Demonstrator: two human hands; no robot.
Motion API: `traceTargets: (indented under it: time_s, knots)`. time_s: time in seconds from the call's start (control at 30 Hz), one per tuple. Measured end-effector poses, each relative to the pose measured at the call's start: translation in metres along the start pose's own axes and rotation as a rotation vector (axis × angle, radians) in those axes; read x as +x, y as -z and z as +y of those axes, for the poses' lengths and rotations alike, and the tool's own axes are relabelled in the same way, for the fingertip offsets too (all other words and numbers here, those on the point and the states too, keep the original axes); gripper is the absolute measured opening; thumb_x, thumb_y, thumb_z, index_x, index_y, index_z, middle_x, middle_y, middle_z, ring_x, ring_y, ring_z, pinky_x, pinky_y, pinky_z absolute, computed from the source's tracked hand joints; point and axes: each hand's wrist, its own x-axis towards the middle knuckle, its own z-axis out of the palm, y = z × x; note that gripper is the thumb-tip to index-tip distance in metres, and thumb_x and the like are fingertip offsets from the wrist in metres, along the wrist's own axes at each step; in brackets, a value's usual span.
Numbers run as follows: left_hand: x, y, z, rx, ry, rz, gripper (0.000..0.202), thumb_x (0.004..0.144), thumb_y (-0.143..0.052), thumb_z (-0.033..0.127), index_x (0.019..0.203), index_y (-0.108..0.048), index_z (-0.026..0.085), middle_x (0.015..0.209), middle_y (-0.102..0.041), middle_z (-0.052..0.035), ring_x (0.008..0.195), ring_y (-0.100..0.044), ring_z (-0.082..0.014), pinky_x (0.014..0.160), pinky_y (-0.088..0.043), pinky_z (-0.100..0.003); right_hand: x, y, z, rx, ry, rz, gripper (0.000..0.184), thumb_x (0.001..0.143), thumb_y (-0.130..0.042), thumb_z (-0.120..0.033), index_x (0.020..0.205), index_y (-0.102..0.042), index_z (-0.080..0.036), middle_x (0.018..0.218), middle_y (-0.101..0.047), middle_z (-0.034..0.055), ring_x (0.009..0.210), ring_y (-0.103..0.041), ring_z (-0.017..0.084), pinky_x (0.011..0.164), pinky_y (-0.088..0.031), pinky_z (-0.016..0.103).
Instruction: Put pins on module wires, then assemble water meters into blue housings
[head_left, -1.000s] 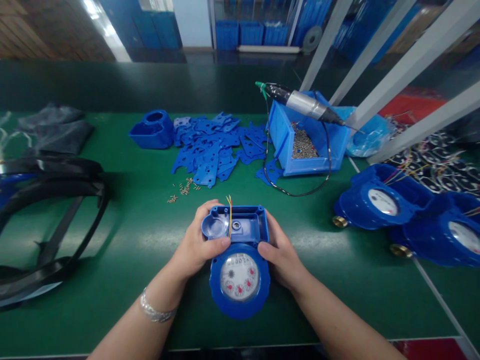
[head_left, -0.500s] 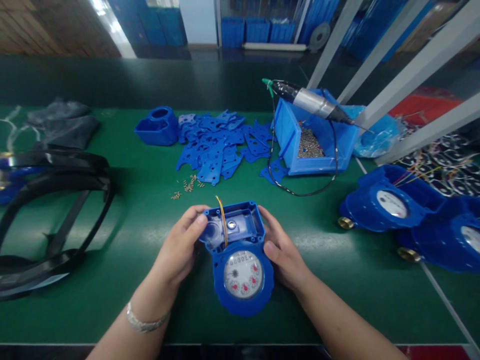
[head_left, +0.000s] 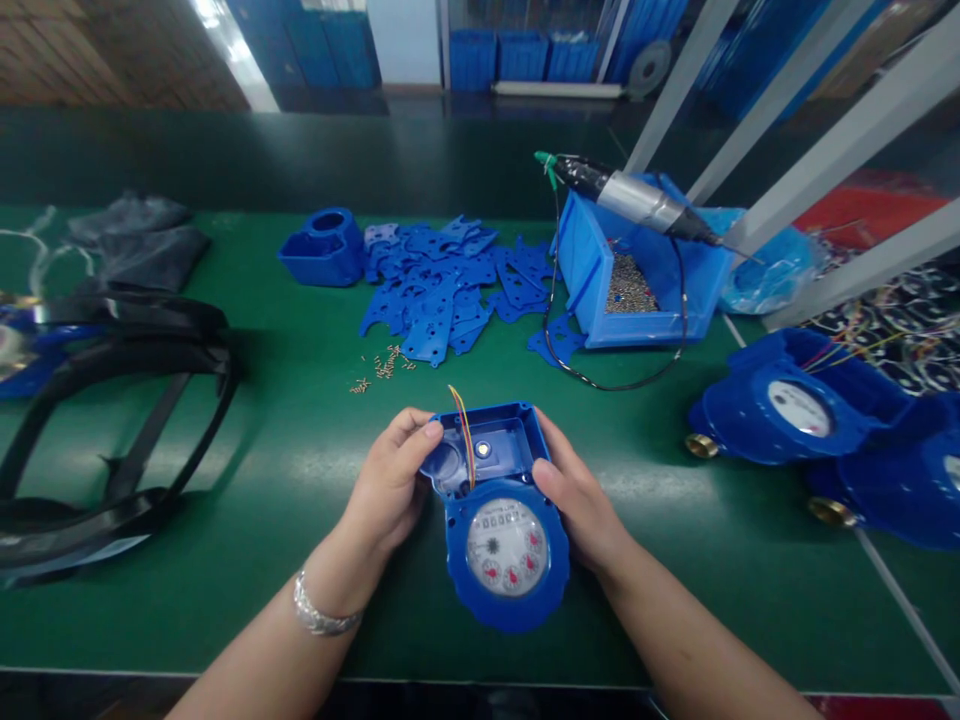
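Observation:
A blue water meter (head_left: 504,535) with a white dial and red pointers sits near the front of the green table (head_left: 285,440). Its open upper compartment shows a small metal part, and thin coloured wires (head_left: 465,430) stick up out of it. My left hand (head_left: 391,487) grips the meter's left side, fingers curled over the compartment's rim. My right hand (head_left: 576,497) holds the right side, thumb on the edge beside the dial.
Flat blue plastic plates (head_left: 450,290) and a blue housing (head_left: 324,248) lie at the back. Small screws (head_left: 382,365) are scattered ahead. A blue bin (head_left: 637,290) holds screws under a hanging electric screwdriver (head_left: 637,200). More meters (head_left: 802,410) lie right; black straps (head_left: 112,400) left.
The meter has tilted slightly and shifted a little right between my hands. My left fingers moved from the lower edge up onto the compartment's rim.

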Motion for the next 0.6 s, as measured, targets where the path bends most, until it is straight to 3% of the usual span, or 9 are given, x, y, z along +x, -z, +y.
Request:
traceTargets:
  time_s: [0.23,0.6]
  knots:
    - [0.0014,0.0006,-0.0016,0.05,-0.019,-0.033,0.022,0.068,-0.061,0.033,0.079,-0.052,0.016,0.063,-0.058,0.0029,0.053,-0.053,-0.0086,0.051,-0.042,-0.02,0.0009,0.0028,0.0013,0.022,0.029,-0.021,0.074,0.071,-0.058,-0.044,0.13,-0.022,-0.019,0.125,-0.043,0.013,0.107,-0.048,0.025,0.086,-0.043,0.039]
    - [0.0057,0.0019,-0.0027,0.103,-0.026,-0.054,0.03,0.064,-0.062,0.039,0.081,-0.052,0.016,0.062,-0.056,0.0017,0.052,-0.051,-0.0101,0.05,-0.041,-0.022,0.0006,0.0052,0.0079,-0.049,0.106,-0.007,0.074,0.071,-0.056,-0.05,0.13,-0.022,-0.021,0.123,-0.044,0.0116,0.117,-0.039,0.027,0.085,-0.043,0.039]
